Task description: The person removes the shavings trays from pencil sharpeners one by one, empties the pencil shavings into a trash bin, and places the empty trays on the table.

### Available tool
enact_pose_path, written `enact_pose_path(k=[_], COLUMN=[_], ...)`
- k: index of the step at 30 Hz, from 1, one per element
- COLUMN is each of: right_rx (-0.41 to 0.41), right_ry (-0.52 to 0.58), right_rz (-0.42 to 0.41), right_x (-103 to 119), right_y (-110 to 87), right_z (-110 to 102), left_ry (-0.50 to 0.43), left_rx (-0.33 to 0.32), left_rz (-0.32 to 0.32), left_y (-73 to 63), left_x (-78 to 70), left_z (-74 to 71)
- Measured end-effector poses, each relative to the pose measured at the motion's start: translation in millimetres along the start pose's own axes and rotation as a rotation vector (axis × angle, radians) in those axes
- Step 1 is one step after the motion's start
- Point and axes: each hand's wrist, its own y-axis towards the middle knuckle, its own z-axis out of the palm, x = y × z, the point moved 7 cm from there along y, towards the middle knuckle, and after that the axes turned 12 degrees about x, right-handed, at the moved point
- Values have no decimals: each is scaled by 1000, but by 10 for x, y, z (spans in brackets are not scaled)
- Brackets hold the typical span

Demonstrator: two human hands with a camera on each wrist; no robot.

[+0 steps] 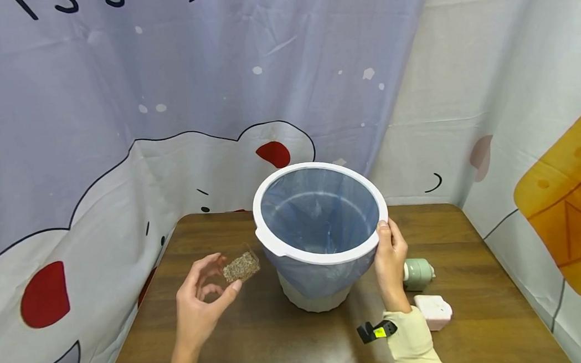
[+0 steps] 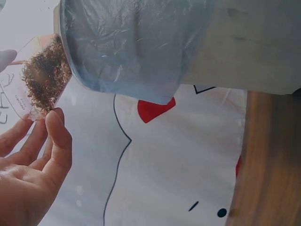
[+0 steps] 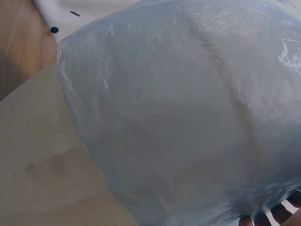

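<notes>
A white-rimmed trash bin [image 1: 321,260] stands on the wooden table, lined with a bluish plastic bag [image 1: 318,218] folded over its outside. My left hand [image 1: 203,298] pinches a small clear packet [image 1: 242,266] of brown dried flakes between thumb and fingers, just left of the bin. In the left wrist view the packet [image 2: 47,75] shows its transparent film and faint print. With my right hand [image 1: 391,258] I grip the bin's rim on its right side, thumb on top. The right wrist view is mostly filled by the bag [image 3: 160,117]; only fingertips show at its corner.
Right of the bin, partly behind my right wrist, lies a green container [image 1: 418,274]. Closer to me is a pink and white container [image 1: 434,311]. A printed cloth [image 1: 204,70] hangs behind the wooden table [image 1: 275,338] and along its sides.
</notes>
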Motion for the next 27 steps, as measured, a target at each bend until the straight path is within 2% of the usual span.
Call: enact_pose_path(k=[8, 18, 27], right_rx=[-5, -21, -1], right_ry=[4, -7, 2], right_rz=[-3, -23, 0], right_x=[-240, -240, -176], right_y=[84, 81, 59], right_z=[-57, -53, -47], left_ry=[51, 41, 46], left_rx=[23, -4, 16], left_rz=[62, 48, 72], left_y=[95, 161, 263], left_x=[-111, -202, -281], left_z=[3, -38, 28])
